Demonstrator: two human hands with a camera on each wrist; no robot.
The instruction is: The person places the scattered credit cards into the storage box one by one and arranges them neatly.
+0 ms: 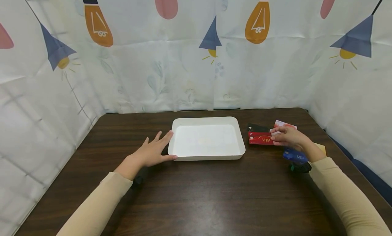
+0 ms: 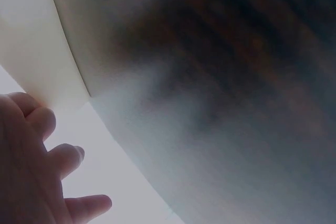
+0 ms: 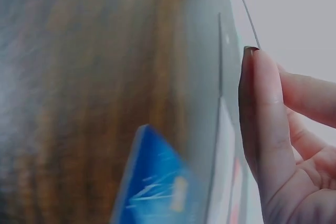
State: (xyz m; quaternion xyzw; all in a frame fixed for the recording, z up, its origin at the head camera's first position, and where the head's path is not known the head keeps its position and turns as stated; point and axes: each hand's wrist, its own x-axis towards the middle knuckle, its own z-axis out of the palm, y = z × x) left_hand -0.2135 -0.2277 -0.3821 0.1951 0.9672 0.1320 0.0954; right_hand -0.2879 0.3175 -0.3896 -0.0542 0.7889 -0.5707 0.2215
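My left hand (image 1: 150,153) has its fingers spread along the left side of a white rectangular tray (image 1: 206,158), its thumb at the near left corner. The tray's pale wall (image 2: 39,40) shows beside those fingers in the left wrist view. My right hand (image 1: 288,138) pinches a red VIP card (image 1: 260,138) by its right end; the right wrist view shows its thin edge at the fingertips (image 3: 269,82). Behind the red card lies a black card (image 1: 258,128), and a pink-and-white card (image 1: 286,124) shows beyond the hand. A blue card (image 1: 294,155) lies below the right wrist.
A yellowish card (image 1: 320,147) is partly hidden behind the right forearm. All this sits on a dark brown wooden table (image 1: 211,195). White curtains (image 1: 190,76) printed with lamps and bulbs stand around its back and sides.
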